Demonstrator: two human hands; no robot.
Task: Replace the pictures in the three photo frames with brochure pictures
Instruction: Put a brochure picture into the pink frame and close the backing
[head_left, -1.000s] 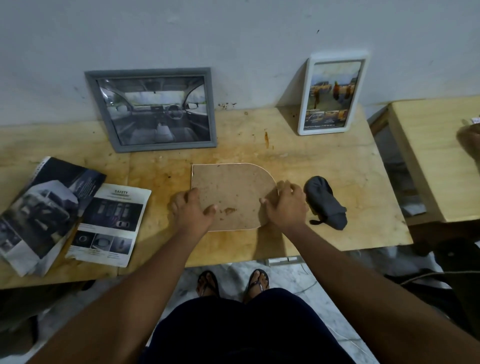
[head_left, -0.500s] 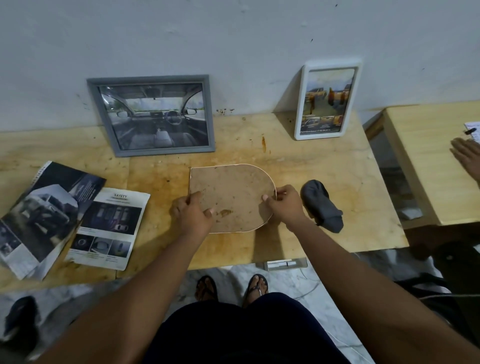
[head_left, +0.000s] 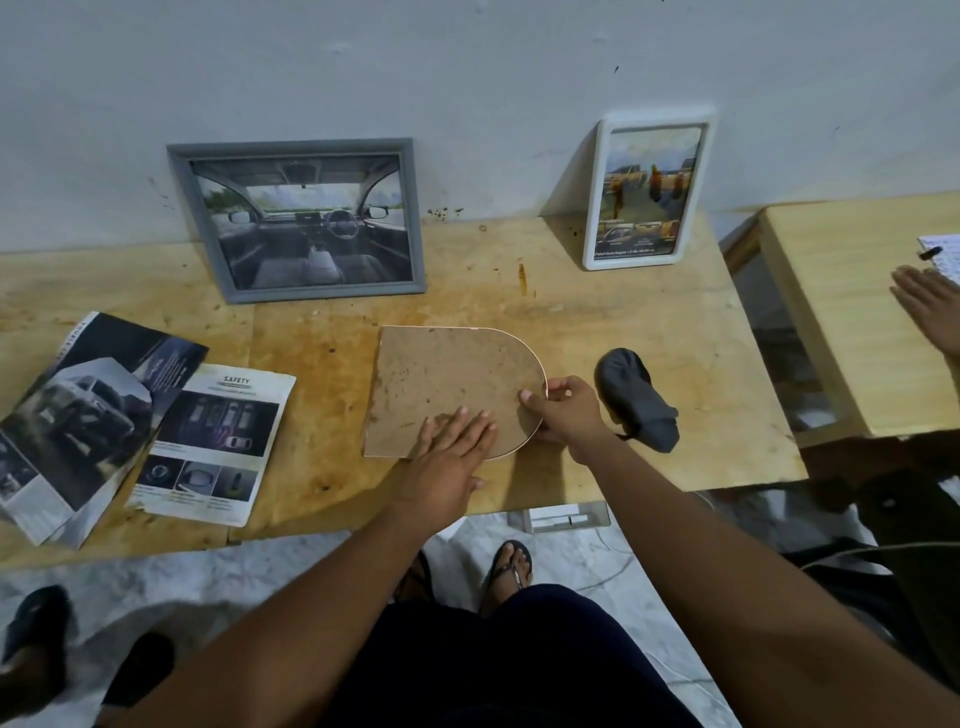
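Observation:
An arch-shaped photo frame (head_left: 441, 374) lies face down on the wooden table (head_left: 623, 332), its brown backing board up. My left hand (head_left: 452, 447) presses flat on the board's near part with straight fingers. My right hand (head_left: 563, 410) pinches the frame's rounded right edge. A grey frame (head_left: 301, 221) with a car-interior picture leans on the wall at the back left. A white frame (head_left: 644, 189) with a yellow-toned brochure picture leans at the back right. A brochure (head_left: 78, 421) and a loose "SAFETY" page (head_left: 213, 441) lie at the left.
A dark grey cloth pouch (head_left: 636, 397) lies just right of my right hand. A second table (head_left: 852, 322) stands to the right, with another person's hand (head_left: 930, 306) and a notepad (head_left: 943, 254) on it. Feet in sandals (head_left: 511, 569) show below the table edge.
My left hand let go of the frame's left edge and moved right, onto the backing board, where it now lies flat. My right hand stays at the rounded edge.

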